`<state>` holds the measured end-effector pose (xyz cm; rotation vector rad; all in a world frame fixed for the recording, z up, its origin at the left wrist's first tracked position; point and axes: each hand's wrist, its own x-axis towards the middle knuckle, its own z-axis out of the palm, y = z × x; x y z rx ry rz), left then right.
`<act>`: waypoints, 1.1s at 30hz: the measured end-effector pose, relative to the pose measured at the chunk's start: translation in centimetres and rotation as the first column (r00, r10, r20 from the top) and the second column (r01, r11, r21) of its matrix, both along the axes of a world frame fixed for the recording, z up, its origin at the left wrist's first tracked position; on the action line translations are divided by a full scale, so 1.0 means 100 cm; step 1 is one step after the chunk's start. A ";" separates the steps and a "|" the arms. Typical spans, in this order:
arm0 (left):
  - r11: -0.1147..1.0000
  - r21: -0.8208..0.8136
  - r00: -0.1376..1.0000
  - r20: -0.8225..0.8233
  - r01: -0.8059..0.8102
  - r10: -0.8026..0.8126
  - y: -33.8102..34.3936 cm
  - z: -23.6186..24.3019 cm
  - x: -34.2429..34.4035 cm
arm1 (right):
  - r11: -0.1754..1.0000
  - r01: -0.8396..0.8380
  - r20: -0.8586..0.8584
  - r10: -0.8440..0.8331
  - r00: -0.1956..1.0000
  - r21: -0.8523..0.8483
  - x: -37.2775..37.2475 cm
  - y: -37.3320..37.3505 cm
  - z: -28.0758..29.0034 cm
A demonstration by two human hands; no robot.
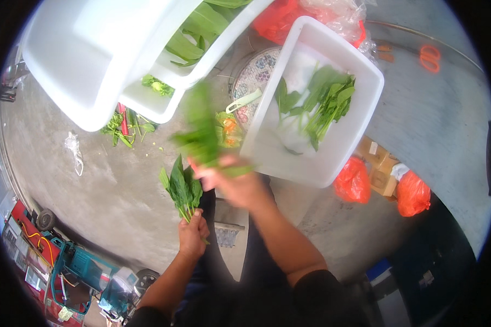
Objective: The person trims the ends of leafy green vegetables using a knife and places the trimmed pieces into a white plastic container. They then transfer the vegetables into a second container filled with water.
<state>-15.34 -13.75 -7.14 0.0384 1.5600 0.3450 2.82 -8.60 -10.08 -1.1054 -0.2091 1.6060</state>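
Observation:
My left hand is closed round the stems of a small bunch of leafy greens, its dark leaves pointing away from me. Just beyond it, my right hand is smeared by motion, fingers curled round another bunch of leafy greens, also blurred. Something pinkish-red shows by its fingers, too blurred to name. To the right of my right hand, a white plastic tub holds loose leafy greens, their stems and leaves lying mostly in its far half.
At upper left, white tubs stand stacked, with broad leaves in one. Trimmings lie on the concrete floor. Behind the right tub are a round patterned stool and plastic bags. Orange scissors and red bags are at right.

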 end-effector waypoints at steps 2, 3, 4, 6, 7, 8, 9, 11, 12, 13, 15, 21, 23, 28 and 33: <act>1.000 -0.026 1.000 -0.024 -0.013 0.013 -0.013 -0.003 -0.017 | 0.982 -0.150 0.117 0.136 0.984 0.116 -0.055 0.031 0.017; 1.000 -0.011 0.999 -0.043 -0.006 0.005 -0.024 -0.009 -0.024 | 0.952 -0.178 0.224 0.123 0.967 0.247 -0.088 0.044 0.011; 1.000 -0.025 0.998 -0.061 0.001 -0.002 -0.022 -0.006 -0.023 | 0.927 -0.210 0.633 -0.037 0.773 0.311 -0.107 0.059 0.013; 0.998 -0.059 0.995 -0.093 0.019 -0.025 -0.017 0.002 -0.015 | 0.955 -0.189 0.653 -0.006 0.757 0.228 -0.100 0.060 0.002; 0.998 -0.056 1.000 -0.021 0.005 -0.007 -0.017 0.001 -0.021 | 0.967 -0.172 0.597 0.028 0.802 0.186 -0.091 0.064 0.001; 0.998 -0.060 1.000 -0.029 0.008 -0.010 -0.015 0.003 -0.023 | 0.977 -0.163 0.371 0.101 0.923 0.140 -0.064 0.060 0.004; 0.998 -0.067 0.999 -0.030 0.016 -0.018 -0.012 0.007 -0.021 | 0.997 0.026 0.259 -0.044 0.965 0.071 -0.048 0.047 -0.014; 0.998 -0.061 0.999 -0.030 0.016 -0.017 -0.012 0.007 -0.023 | 0.892 0.435 0.308 -0.382 0.871 -0.125 0.020 0.033 -0.011; 0.997 -0.070 0.999 -0.023 0.021 -0.023 -0.013 0.007 -0.020 | 0.857 0.495 0.558 -0.344 0.756 -0.142 0.056 0.024 -0.024; 0.996 -0.078 0.999 -0.011 0.035 -0.036 -0.012 0.004 -0.014 | 0.785 0.604 0.761 -0.306 0.572 -0.139 0.084 0.012 -0.054; 0.995 -0.083 0.999 0.014 0.050 -0.049 -0.012 0.000 -0.004 | 0.839 0.489 0.941 0.076 0.328 -0.239 0.119 -0.011 -0.099; 0.995 -0.071 0.997 0.030 0.071 -0.070 -0.012 0.000 0.018 | 0.854 0.363 0.919 0.286 0.272 -0.374 0.127 -0.011 -0.133; 0.995 -0.061 0.997 0.032 0.075 -0.074 -0.012 0.000 0.022 | 0.755 0.582 0.839 -0.081 0.538 -0.301 0.130 -0.015 -0.124; 0.992 -0.067 0.994 0.018 0.107 -0.106 -0.014 0.000 0.033 | 0.636 0.734 0.761 -0.346 0.549 -0.240 0.159 -0.043 -0.130; 0.991 -0.083 0.994 0.029 0.108 -0.106 -0.020 -0.002 0.048 | 0.752 0.530 0.920 0.312 0.236 -0.391 0.156 -0.002 -0.122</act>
